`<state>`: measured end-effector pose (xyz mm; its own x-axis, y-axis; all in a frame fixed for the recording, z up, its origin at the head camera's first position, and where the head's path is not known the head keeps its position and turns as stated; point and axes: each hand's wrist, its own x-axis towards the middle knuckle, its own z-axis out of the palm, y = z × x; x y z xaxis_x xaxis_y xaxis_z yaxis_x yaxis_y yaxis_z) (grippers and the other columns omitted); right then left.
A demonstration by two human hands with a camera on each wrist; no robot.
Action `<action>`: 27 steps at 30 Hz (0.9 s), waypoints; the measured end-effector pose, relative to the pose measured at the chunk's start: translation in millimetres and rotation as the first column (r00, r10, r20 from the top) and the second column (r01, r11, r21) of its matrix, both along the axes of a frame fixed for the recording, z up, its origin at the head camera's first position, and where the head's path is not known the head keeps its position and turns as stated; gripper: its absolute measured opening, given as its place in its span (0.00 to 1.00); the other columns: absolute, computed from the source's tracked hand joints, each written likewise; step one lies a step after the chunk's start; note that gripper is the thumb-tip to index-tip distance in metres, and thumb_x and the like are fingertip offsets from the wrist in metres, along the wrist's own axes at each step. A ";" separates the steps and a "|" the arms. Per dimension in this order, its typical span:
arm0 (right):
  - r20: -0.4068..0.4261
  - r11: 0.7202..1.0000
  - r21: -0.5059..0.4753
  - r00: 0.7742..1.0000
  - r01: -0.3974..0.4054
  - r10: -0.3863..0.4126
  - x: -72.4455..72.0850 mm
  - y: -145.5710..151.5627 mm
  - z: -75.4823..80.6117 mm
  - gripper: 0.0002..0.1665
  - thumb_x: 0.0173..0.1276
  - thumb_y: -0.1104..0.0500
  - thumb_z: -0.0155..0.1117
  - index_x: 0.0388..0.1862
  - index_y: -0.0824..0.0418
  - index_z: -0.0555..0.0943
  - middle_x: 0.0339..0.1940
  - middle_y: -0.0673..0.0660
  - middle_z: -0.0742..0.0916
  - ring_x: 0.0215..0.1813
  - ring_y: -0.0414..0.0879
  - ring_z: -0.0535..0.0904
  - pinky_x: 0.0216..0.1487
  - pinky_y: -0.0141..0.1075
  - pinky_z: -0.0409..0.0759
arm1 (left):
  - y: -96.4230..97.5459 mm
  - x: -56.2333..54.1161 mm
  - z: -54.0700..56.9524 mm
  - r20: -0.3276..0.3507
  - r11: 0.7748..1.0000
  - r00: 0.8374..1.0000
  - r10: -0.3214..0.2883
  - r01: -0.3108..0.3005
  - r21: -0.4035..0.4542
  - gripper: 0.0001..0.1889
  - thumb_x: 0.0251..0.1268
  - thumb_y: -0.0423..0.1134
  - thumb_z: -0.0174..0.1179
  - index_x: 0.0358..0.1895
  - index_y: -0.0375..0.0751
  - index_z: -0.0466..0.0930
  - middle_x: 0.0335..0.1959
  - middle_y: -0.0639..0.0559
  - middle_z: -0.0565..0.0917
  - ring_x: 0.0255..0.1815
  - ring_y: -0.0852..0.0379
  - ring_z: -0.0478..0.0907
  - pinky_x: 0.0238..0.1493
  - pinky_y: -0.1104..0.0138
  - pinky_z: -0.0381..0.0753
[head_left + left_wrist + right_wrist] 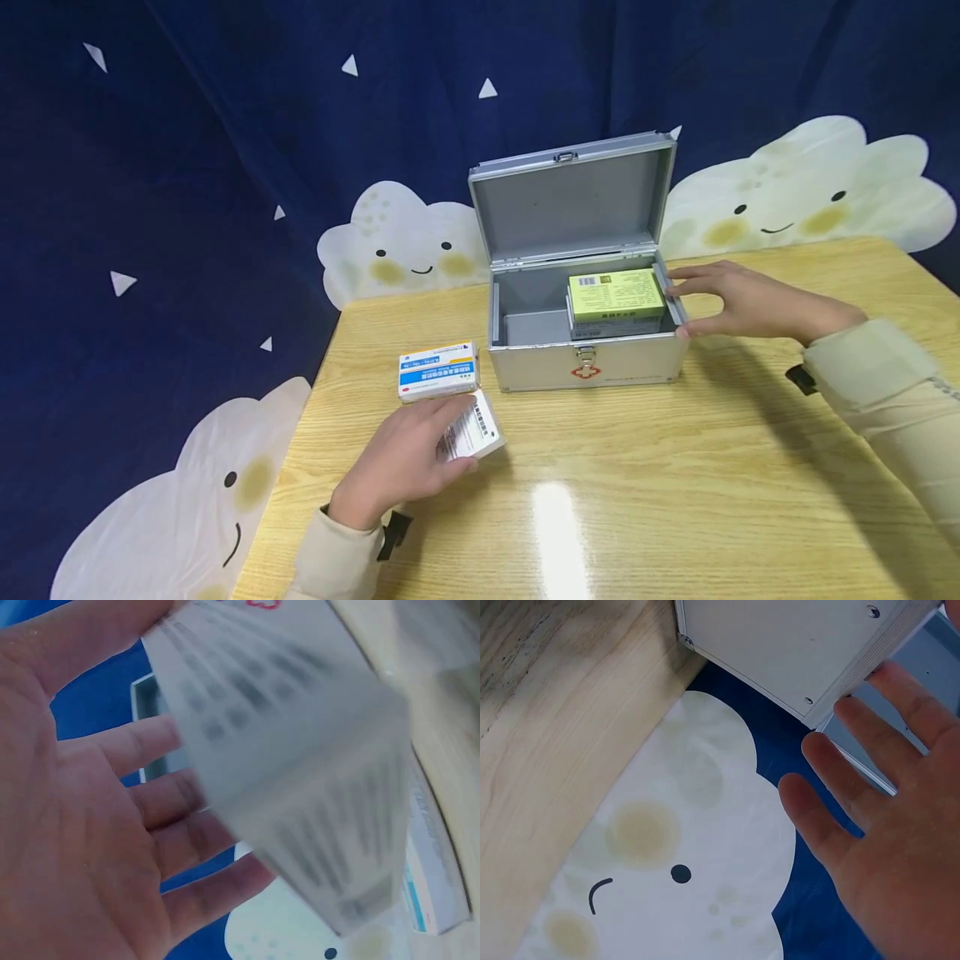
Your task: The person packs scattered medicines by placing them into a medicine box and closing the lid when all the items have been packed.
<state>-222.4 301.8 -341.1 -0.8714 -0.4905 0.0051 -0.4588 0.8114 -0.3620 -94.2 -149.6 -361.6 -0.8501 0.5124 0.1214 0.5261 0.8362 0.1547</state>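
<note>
My left hand [408, 454] grips a white medicine box [474, 429] with dark print between thumb and fingers, tilted over the table; it is blurred in the left wrist view. Just behind it lies a blue-and-white medicine box [438, 372]. A silver first-aid case [536, 371] with a red cross stands with its lid raised. Inside, at its right end, a yellow-green medicine box [617, 293] lies on top of other boxes. My right hand [750, 298] rests at the case's right rim, its fingers nearly straight in the right wrist view [885, 757].
The wooden table [675, 483] carries everything. Behind it hangs a dark blue curtain [405, 100] with white triangles and smiling white clouds [817, 187]. The raised lid [573, 204] stands upright at the back of the case. A metal latch [586, 357] sits on its front.
</note>
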 end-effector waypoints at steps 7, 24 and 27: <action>-0.022 1.000 0.007 1.000 -0.012 0.012 -0.6 -1.4 1.7 0.42 0.57 0.41 0.74 0.65 0.61 0.78 0.76 0.65 0.70 0.73 0.70 0.64 0.69 0.66 0.63 | 8.0 1.3 9.3 0.011 0.994 0.996 0.090 -0.091 0.063 0.41 0.55 0.59 0.68 0.72 0.51 0.66 0.56 0.51 0.82 0.44 0.57 0.80 0.37 0.63 0.80; -0.026 0.999 -0.001 0.999 -0.035 0.035 -1.2 -0.4 -1.9 0.42 0.57 0.42 0.75 0.65 0.63 0.77 0.74 0.67 0.71 0.72 0.70 0.66 0.68 0.65 0.64 | 43.4 -35.3 37.9 -0.023 0.967 0.971 0.237 -0.233 0.099 0.36 0.58 0.62 0.61 0.71 0.57 0.66 0.39 0.50 0.75 0.26 0.56 0.72 0.19 0.66 0.68; -0.035 0.999 -0.014 0.999 -0.039 0.039 -1.7 0.1 -1.1 0.41 0.57 0.43 0.75 0.64 0.63 0.78 0.74 0.66 0.72 0.71 0.70 0.67 0.68 0.65 0.65 | 45.7 -41.2 41.6 -0.012 0.954 0.960 0.280 -0.277 0.118 0.37 0.59 0.61 0.60 0.71 0.56 0.66 0.40 0.48 0.75 0.27 0.55 0.73 0.21 0.65 0.69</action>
